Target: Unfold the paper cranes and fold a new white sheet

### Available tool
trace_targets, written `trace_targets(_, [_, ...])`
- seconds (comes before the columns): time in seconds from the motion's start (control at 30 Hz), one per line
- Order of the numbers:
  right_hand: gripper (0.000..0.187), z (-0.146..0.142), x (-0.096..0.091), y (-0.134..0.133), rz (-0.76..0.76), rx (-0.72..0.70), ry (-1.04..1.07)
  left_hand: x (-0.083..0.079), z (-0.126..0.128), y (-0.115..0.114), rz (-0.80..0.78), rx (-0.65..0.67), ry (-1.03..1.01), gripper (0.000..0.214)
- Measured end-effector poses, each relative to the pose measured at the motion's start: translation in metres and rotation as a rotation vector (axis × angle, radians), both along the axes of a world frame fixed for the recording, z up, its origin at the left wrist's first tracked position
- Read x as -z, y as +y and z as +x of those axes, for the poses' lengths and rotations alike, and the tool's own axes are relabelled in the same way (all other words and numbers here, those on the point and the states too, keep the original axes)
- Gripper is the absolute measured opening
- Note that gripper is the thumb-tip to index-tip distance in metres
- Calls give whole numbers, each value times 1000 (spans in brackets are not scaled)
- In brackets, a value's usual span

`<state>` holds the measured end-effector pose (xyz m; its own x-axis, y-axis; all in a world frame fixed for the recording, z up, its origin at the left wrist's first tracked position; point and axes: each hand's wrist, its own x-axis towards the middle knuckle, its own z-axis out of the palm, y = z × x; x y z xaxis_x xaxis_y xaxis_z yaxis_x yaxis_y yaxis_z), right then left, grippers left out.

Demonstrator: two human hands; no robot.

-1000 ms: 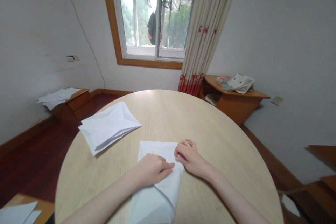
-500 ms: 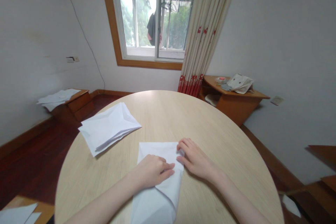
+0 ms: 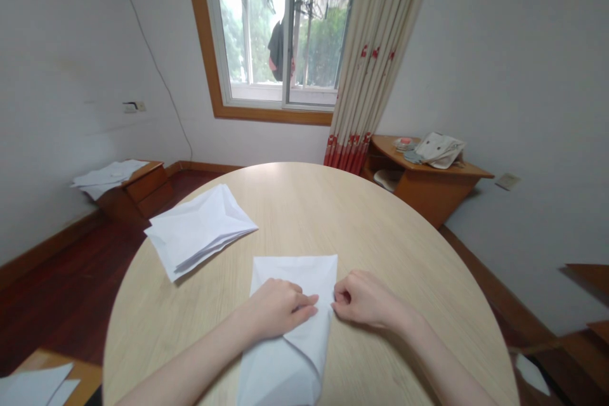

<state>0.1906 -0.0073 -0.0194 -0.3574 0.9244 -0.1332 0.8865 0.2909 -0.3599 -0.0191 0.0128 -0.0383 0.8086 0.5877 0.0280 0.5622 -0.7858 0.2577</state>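
Left grip (image 3: 288, 308) lies palm-down, loosely open, on the white folded paper (image 3: 273, 361) beneath it; right grip (image 3: 337, 301) curls at its right edge, pinching or not I can't tell; one diagonal flap (image 3: 314, 344) bulges nearby, slightly creased

1. Plain white paper (image 3: 304, 342) against a pale beige, wood-grained table (image 3: 361, 228).
2. Cream curtain (image 3: 371, 70) with red motifs, red at the hem.
3. Orange-brown window frame (image 3: 273, 114) amid pale grey-white walls (image 3: 499, 63).
4. Floor (image 3: 52, 273) in dark reddish brown.
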Motion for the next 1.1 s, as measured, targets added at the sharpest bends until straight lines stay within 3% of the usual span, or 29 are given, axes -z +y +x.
trace_targets(0.63, [22,2,11,10,60,41,-30,2,0,1,14,19,0,33])
trace_targets(1.1, [25,19,33,29,159,129,5,2,0,1,15,13,-21,38])
